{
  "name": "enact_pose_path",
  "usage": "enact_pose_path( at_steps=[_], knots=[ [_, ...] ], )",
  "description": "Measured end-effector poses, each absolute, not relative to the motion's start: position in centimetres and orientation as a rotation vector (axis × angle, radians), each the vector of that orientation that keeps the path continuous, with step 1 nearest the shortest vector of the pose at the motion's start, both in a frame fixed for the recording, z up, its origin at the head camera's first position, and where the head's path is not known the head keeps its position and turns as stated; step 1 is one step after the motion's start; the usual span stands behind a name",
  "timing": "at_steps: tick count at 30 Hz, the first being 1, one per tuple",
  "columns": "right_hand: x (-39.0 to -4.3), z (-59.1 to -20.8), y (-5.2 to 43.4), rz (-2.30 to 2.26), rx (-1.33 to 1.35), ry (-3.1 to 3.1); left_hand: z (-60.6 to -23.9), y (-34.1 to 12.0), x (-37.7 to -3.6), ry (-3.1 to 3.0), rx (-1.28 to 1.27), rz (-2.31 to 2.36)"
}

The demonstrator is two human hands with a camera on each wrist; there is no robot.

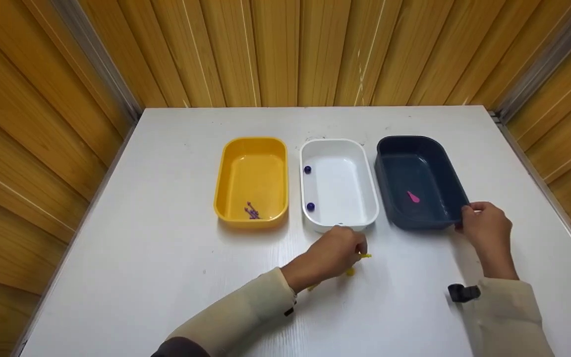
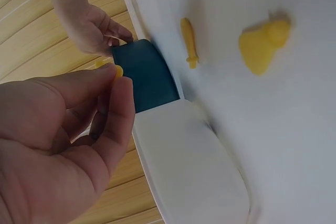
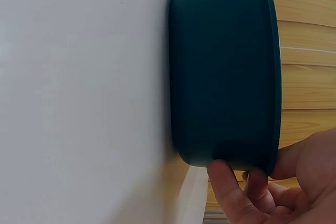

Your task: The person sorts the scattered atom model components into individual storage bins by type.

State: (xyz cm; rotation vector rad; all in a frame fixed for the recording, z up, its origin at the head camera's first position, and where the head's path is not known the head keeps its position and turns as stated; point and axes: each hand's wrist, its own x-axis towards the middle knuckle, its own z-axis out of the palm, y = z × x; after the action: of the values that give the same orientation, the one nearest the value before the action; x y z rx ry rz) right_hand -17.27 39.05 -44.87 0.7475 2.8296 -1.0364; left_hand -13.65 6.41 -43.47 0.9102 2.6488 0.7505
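Note:
My left hand [image 1: 329,252] is just in front of the white bin [image 1: 340,178], pinching a small yellow plastic piece [image 2: 119,71] between thumb and fingertips; most of it is hidden by the fingers. On the table under that hand lie a slim yellow piece [image 2: 189,43] and a wider, flared yellow piece [image 2: 265,45]. With my right hand [image 1: 488,229] I grip the near right corner of the dark blue bin [image 1: 404,171], thumb at the rim and fingers against the outer wall [image 3: 226,72]. Inside that bin is a pink teardrop-shaped piece [image 1: 413,197].
At the left of the row stands a yellow bin [image 1: 251,173] with several small purple pieces [image 1: 252,212] at its near end. Two dark blue balls [image 1: 310,206] sit along the white bin's left side. Wood-patterned walls [image 1: 275,54] enclose the white table [image 1: 156,198].

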Motion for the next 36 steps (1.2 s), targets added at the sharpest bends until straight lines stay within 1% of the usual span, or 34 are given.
enact_pose_path(
  at_steps=[16,27,36],
  knots=[
    [-17.1,-45.0,39.0,-1.040,0.722,2.860,-42.6,8.4,-14.2,2.668,0.964,0.746],
    [-17.1,-45.2,39.0,-1.027,0.751,2.833,-42.1,9.7,-14.4,2.672,0.930,0.792],
    [-17.1,-45.1,39.1,-1.023,0.723,2.862,-41.7,10.4,-14.9,2.706,0.961,0.798]
  ],
)
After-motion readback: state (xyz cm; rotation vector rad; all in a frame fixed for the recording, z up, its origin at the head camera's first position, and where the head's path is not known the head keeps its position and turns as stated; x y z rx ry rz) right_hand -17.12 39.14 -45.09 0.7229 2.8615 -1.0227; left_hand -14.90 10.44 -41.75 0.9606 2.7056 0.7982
